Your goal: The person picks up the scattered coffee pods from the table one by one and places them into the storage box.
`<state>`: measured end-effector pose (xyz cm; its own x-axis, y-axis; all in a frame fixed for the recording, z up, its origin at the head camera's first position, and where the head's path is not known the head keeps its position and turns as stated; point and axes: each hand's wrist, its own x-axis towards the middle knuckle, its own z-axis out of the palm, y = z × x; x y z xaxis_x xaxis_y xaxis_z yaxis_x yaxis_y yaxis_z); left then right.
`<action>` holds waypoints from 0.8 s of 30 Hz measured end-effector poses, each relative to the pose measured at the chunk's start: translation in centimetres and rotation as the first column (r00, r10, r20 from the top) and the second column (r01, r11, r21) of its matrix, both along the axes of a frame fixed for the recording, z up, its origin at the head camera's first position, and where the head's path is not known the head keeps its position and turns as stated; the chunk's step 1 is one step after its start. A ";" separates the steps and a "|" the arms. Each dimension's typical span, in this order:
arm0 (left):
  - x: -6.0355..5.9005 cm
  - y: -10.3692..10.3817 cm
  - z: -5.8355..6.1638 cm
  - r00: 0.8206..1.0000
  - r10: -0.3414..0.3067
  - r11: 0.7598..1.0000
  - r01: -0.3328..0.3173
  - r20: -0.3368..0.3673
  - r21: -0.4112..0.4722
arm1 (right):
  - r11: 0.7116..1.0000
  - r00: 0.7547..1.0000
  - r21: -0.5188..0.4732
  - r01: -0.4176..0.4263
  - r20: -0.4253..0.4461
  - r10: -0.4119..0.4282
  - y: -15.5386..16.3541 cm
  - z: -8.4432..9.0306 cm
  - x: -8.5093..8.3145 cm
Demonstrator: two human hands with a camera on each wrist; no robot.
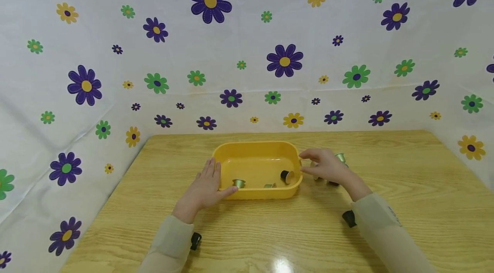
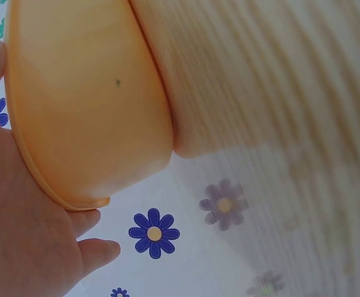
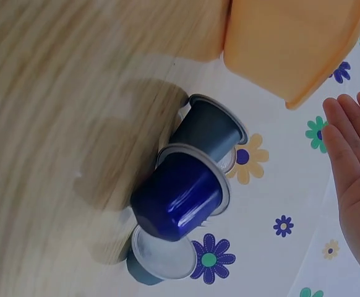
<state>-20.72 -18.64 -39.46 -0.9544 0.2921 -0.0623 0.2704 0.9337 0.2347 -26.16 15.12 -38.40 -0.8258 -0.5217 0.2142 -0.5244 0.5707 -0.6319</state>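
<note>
A yellow plastic tub [image 1: 231,153] sits mid-table and holds three coffee capsules: a silver-green one [image 1: 239,183], a flat one [image 1: 269,185] and a dark one [image 1: 287,176]. My left hand [image 1: 205,187] rests flat against the tub's left wall [image 2: 87,111], fingers straight. My right hand [image 1: 324,166] hovers open just right of the tub, above a small cluster of capsules. In the right wrist view that cluster shows a blue capsule [image 3: 177,195], a grey one [image 3: 208,127] and another underneath [image 3: 161,257]; the palm [image 3: 353,161] holds nothing. A green capsule [image 1: 340,157] peeks out behind the hand.
The wooden table [image 1: 405,187] is ringed by a white cloth with purple, green and yellow flowers [image 1: 284,60]. Black wrist camera mounts [image 1: 195,241] [image 1: 349,218] sit at both sleeves. The table's right edge lies near the cloth wall.
</note>
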 end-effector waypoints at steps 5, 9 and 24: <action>-0.1 -0.1 -0.1 1.000 -0.005 1.000 0.005 0.000 -0.009 | 1.000 0.999 0.017 0.015 -0.032 -0.015 0.6 0.0 0.0; -0.1 -0.1 -0.1 1.000 -0.004 1.000 0.004 0.004 -0.007 | 1.000 1.000 0.008 0.024 -0.017 -0.024 1.0 -0.1 0.0; -0.2 0.0 -0.2 1.000 0.009 1.000 -0.009 0.006 -0.005 | 0.998 0.998 -0.009 0.064 -0.001 -0.064 2.4 -0.4 0.3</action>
